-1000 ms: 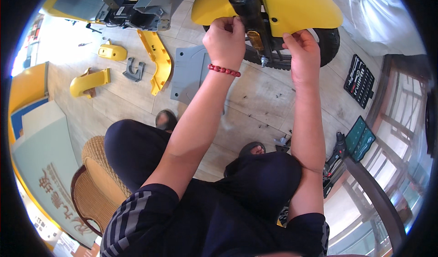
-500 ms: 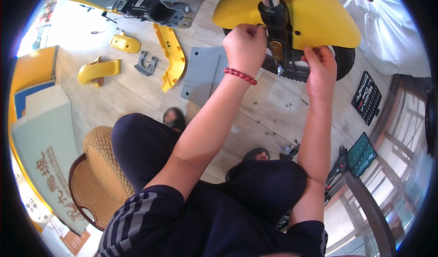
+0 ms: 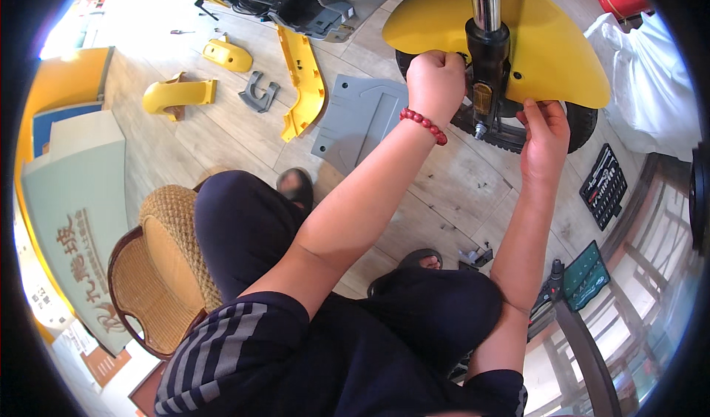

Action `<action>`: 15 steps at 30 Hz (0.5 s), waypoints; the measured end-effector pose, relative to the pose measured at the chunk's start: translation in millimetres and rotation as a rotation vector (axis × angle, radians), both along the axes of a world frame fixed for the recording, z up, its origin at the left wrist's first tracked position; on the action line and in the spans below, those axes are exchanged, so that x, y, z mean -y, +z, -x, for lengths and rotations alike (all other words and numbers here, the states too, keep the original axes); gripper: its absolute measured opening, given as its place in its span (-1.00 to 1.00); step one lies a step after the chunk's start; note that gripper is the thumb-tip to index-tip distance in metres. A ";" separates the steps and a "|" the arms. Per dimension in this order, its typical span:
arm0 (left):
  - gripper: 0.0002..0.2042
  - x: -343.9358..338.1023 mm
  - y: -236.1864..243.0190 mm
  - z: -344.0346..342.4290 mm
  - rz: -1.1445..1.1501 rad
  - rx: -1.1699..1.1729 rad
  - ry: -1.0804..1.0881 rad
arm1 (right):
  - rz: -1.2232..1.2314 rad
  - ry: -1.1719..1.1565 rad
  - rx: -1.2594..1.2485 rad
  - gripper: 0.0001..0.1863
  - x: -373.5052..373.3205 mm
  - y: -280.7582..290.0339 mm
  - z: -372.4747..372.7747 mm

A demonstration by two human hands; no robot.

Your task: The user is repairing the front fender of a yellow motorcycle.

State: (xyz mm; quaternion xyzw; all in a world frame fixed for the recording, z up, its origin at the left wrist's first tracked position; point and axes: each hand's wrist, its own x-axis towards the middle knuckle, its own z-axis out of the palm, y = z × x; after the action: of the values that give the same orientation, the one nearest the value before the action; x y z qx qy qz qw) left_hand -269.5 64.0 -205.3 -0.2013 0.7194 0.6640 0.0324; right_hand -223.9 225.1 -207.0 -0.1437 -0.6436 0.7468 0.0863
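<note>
A yellow front fender [image 3: 556, 58] sits over a black-tyred wheel [image 3: 582, 130], with the fork leg [image 3: 488, 47] in front of it. The fork is chrome above and black below, with an amber reflector [image 3: 482, 97] near its foot. My left hand [image 3: 435, 88], a red bead bracelet on its wrist, is closed in a pinch at the fender's lower edge, left of the fork. What its fingertips hold is hidden. To the right of the fork, my right hand [image 3: 546, 143] pinches the fender's lower rim between thumb and fingers, below a dark hole.
Yellow trim pieces [image 3: 299, 84], a dark grey bracket [image 3: 258, 91] and a grey panel [image 3: 359, 113] lie on the floor to the left. A black tool case [image 3: 603, 186] and white plastic bag [image 3: 647, 84] are at right. A wicker chair [image 3: 159, 284] stands near left.
The whole view has shifted, so the wheel and fender appear farther right and lower. Both hands stay at the same places on the fender.
</note>
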 end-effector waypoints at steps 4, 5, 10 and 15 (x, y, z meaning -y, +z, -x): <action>-0.71 3.9 -1.6 0.6 -0.162 -0.005 -0.050 | -0.024 0.029 0.001 -0.81 -3.5 -1.6 -0.1; -0.71 6.3 -1.7 0.6 -0.071 -0.003 -0.095 | -0.038 0.043 -0.001 -0.82 -4.6 -2.0 0.3; -0.72 9.4 0.3 0.6 0.262 -0.078 -0.157 | -0.016 0.033 0.004 -0.82 -4.5 -4.7 1.6; -0.70 5.9 -1.2 -5.0 0.514 -0.304 -0.128 | 0.004 0.005 0.012 -0.80 -3.0 -5.6 2.5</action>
State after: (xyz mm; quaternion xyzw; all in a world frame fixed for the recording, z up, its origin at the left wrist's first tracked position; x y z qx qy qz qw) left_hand -264.4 58.2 -206.5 -0.0553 0.8717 0.4794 -0.0858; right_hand -226.4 228.1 -212.6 -0.1466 -0.6430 0.7474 0.0801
